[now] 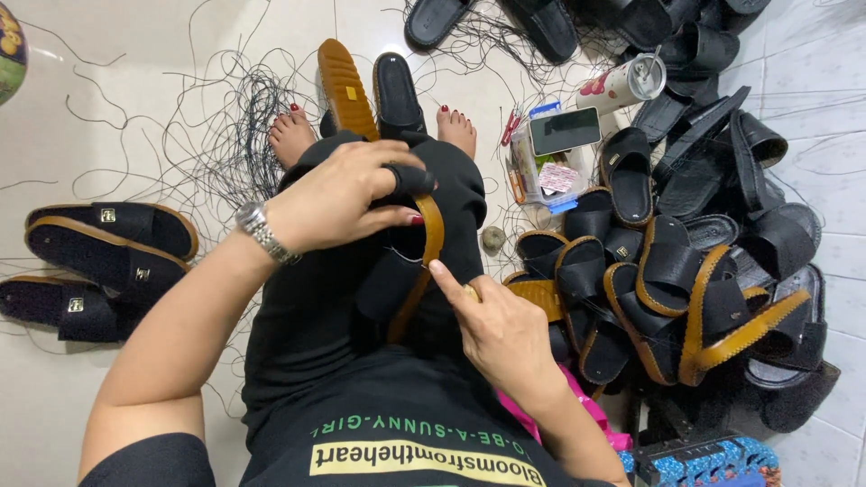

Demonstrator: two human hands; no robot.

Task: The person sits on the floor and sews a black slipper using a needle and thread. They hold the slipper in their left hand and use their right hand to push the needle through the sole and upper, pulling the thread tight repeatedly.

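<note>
1. Two bare hands are working on one black sandal (410, 271) with a tan edge band, which is lying across the lap of a seated person wearing black clothes.
2. The left hand (338, 198), with a metal watch (262, 230) on its wrist, is closing its fingers (397, 176) around the upper end of the sandal; the fingers are curled tight over the strap and the thumb is pressing from below.
3. The right hand (501, 329) is sitting just below and to the side of those fingers. Its forefinger is stretching out to touch the tan band, while the other fingers are folding loosely over something small that I cannot make out.
4. A thin thread seems to be running between the two hands, though it is too fine to be sure.
5. Beyond the fingertips, another sandal (347, 86) with a ribbed tan sole and a black one beside it are lying between the person's bare feet.
6. Judging progress: to the outer side of the left hand, three sandals (104, 243) are sitting neatly apart, perhaps finished. To the outer side of the right hand, a large heap of sandals (686, 280) is waiting, so most of the work looks undone.
7. Loose dark thread (225, 117) is littering the pale tiled floor (54, 117), and a clear box with a phone (564, 131) on top is standing near the heap.
</note>
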